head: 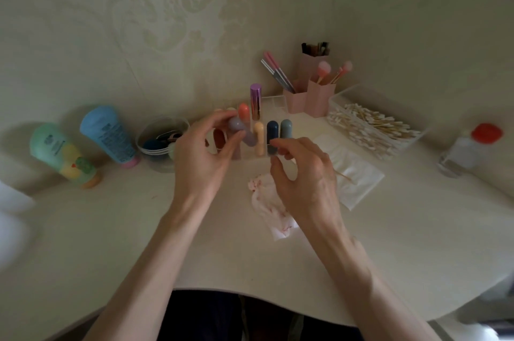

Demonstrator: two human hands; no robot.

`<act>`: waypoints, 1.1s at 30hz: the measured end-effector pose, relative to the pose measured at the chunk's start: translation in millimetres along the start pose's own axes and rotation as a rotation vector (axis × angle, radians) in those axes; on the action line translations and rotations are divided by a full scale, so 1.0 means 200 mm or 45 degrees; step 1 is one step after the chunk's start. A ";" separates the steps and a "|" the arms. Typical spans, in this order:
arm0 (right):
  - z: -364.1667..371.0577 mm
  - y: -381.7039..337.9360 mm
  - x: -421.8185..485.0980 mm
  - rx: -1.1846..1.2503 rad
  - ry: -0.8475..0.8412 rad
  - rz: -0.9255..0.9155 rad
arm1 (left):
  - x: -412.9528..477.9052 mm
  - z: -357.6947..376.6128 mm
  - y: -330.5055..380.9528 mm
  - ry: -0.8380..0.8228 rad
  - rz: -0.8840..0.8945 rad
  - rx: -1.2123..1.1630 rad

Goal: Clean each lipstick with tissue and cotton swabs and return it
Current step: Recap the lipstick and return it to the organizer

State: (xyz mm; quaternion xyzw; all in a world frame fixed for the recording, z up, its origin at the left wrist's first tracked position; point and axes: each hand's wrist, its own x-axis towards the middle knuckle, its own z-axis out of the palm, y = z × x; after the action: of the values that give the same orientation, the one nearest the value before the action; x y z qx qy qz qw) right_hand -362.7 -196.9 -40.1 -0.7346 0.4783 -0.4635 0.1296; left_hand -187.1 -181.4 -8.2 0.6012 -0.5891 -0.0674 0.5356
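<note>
My left hand [204,151] pinches a mauve capsule lipstick [241,132], tilted, above the clear acrylic organizer [274,102]. Other lipsticks stand in the organizer: coral [244,111], cream [258,138], navy [272,132], grey-blue [286,129] and a tall purple metallic one [255,101]. My right hand [304,173] hovers just right of the organizer, fingers curled, thumb and forefinger apart with nothing seen between them. A crumpled tissue [267,201] with red stains lies on the desk under that hand. A used cotton swab [345,177] lies on a stack of clean tissues [353,173].
A clear box of cotton swabs [372,126] sits at the right, pink brush holders [308,98] behind it. A red-capped bottle [470,148] stands far right. Two tubes [83,145] and a round clear tub [162,143] stand at the left. The desk edge [250,292] curves near me.
</note>
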 end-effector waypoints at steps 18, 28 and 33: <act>0.00 -0.02 -0.01 -0.035 -0.009 0.079 | 0.10 0.05 -0.14 -0.260 0.157 0.467; 0.00 -0.02 -0.01 -0.034 -0.040 0.092 | 0.10 -0.01 -0.11 -0.224 0.146 0.430; 0.00 -0.03 -0.01 0.142 -0.097 0.071 | 0.00 -0.06 0.02 0.094 -0.083 -0.119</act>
State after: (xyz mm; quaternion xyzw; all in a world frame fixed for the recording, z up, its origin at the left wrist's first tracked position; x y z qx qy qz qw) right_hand -359.8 -191.7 -36.4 -0.7297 0.4667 -0.4573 0.2016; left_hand -180.8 -173.3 -0.3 0.5967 -0.5452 -0.0901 0.5818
